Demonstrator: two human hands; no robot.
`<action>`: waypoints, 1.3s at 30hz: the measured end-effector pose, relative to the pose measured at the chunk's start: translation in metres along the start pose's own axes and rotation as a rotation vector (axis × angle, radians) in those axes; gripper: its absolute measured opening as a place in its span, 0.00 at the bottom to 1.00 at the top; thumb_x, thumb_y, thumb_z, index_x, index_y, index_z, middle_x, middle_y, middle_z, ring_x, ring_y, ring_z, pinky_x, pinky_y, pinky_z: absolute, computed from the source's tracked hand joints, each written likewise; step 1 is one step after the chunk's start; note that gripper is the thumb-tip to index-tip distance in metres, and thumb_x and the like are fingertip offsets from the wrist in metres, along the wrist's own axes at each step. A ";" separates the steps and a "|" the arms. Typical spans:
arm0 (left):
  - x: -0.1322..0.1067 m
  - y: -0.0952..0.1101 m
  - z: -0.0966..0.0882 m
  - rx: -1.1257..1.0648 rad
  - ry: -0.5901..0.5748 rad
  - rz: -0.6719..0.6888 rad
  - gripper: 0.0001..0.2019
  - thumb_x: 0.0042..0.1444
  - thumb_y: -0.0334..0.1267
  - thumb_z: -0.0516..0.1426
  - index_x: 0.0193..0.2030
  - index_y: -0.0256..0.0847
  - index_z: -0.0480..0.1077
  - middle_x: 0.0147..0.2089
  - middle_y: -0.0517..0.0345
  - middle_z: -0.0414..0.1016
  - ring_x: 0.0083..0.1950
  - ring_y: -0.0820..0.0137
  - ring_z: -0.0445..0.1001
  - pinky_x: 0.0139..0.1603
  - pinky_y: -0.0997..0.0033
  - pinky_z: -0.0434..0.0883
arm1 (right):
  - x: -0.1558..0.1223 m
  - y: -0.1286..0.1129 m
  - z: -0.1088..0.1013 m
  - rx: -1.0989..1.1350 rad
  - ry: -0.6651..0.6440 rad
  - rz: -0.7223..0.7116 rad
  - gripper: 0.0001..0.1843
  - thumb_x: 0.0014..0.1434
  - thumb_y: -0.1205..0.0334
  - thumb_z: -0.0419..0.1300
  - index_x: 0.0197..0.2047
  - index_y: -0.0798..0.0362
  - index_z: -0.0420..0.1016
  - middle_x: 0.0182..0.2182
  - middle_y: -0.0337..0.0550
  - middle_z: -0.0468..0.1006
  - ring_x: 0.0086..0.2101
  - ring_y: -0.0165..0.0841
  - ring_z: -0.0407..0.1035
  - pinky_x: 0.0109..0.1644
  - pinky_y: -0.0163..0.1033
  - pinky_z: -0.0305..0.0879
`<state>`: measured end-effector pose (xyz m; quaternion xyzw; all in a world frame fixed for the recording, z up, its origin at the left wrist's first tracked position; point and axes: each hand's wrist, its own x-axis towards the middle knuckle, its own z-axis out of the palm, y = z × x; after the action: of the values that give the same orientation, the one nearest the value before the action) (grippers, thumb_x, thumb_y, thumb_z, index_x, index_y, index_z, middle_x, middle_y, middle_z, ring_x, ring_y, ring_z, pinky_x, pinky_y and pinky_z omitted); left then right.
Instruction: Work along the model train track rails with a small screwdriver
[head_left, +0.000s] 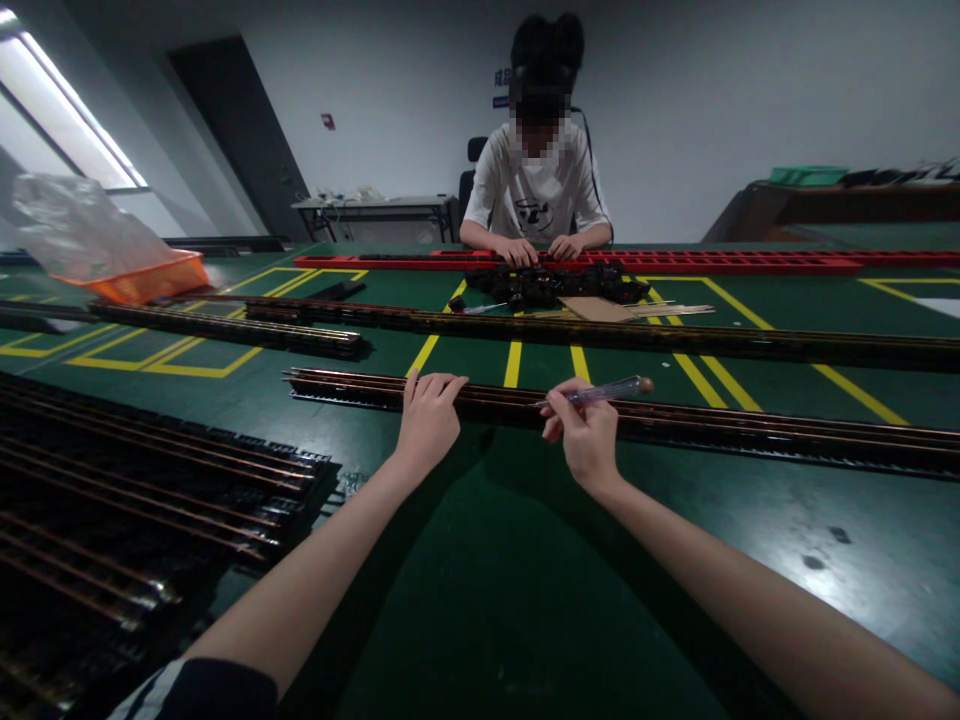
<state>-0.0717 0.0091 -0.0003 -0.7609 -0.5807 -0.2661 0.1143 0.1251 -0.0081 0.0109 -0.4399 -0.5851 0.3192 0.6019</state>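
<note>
A long dark rail with copper strips (712,425) lies across the green table in front of me. My left hand (427,420) rests on its near edge, fingers curled over the top of the rail. My right hand (586,432) is closed around a clear-handled screwdriver (607,391), held sideways just above the rail, with its handle end pointing right.
A stack of similar rails (150,490) lies at the near left. More long rails (600,330) cross the table farther back. Opposite me a person in a white shirt (536,185) works at a red rail (675,262) with black parts (547,285). An orange bin (139,280) stands at far left.
</note>
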 end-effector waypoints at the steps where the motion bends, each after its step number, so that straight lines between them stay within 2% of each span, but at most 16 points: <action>1: 0.000 0.000 0.000 -0.003 -0.003 -0.003 0.22 0.55 0.23 0.45 0.52 0.41 0.68 0.49 0.54 0.73 0.55 0.64 0.67 0.68 0.50 0.49 | 0.000 0.000 0.000 0.001 -0.002 0.000 0.10 0.57 0.58 0.55 0.27 0.53 0.65 0.21 0.36 0.71 0.16 0.24 0.65 0.18 0.30 0.61; 8: 0.001 0.002 -0.002 -0.030 -0.027 -0.012 0.17 0.57 0.31 0.48 0.51 0.40 0.67 0.50 0.53 0.72 0.56 0.64 0.66 0.69 0.50 0.48 | 0.001 0.003 0.000 0.001 0.004 0.006 0.10 0.57 0.59 0.54 0.27 0.53 0.65 0.20 0.36 0.70 0.16 0.23 0.65 0.18 0.30 0.60; 15: 0.000 0.000 0.001 0.004 -0.014 0.007 0.16 0.56 0.38 0.52 0.51 0.39 0.67 0.50 0.51 0.72 0.56 0.62 0.66 0.68 0.51 0.47 | 0.001 0.001 0.001 -0.006 -0.068 0.023 0.09 0.57 0.59 0.55 0.27 0.53 0.65 0.21 0.36 0.70 0.16 0.24 0.65 0.19 0.31 0.60; 39: -0.001 -0.001 0.003 0.055 -0.030 0.022 0.13 0.60 0.37 0.49 0.51 0.41 0.66 0.50 0.53 0.71 0.57 0.62 0.65 0.68 0.50 0.48 | 0.001 0.000 0.001 0.000 -0.080 0.020 0.10 0.57 0.59 0.55 0.27 0.53 0.66 0.21 0.37 0.70 0.17 0.24 0.65 0.19 0.31 0.60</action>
<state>-0.0722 0.0102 -0.0034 -0.7676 -0.5812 -0.2374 0.1290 0.1242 -0.0066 0.0112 -0.4325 -0.6041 0.3425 0.5750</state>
